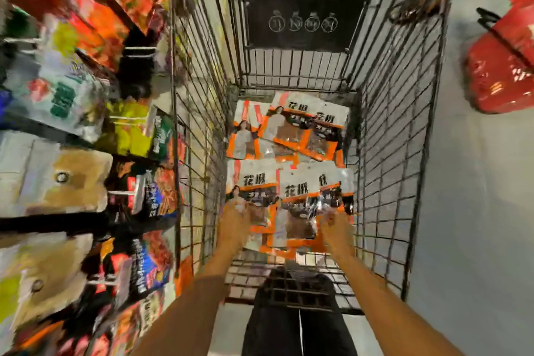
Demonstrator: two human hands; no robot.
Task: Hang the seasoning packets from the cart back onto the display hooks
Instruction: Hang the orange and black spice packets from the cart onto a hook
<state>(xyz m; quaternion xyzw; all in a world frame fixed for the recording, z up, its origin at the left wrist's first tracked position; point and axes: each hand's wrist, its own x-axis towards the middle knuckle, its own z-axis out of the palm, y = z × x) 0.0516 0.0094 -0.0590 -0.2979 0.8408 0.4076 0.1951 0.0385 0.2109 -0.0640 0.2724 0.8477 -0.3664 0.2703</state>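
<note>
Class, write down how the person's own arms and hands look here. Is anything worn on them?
The left arm and right arm are bare up to the left hand and right hand: no sleeves, gloves or watch show. The blur hides whether any rings are worn.

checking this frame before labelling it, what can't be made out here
Head view:
grip of left hand and right hand on the packets: motion blur
how many packets: they overlap in the cart
free hooks: smeared by blur
red basket: cut off by right edge
</note>
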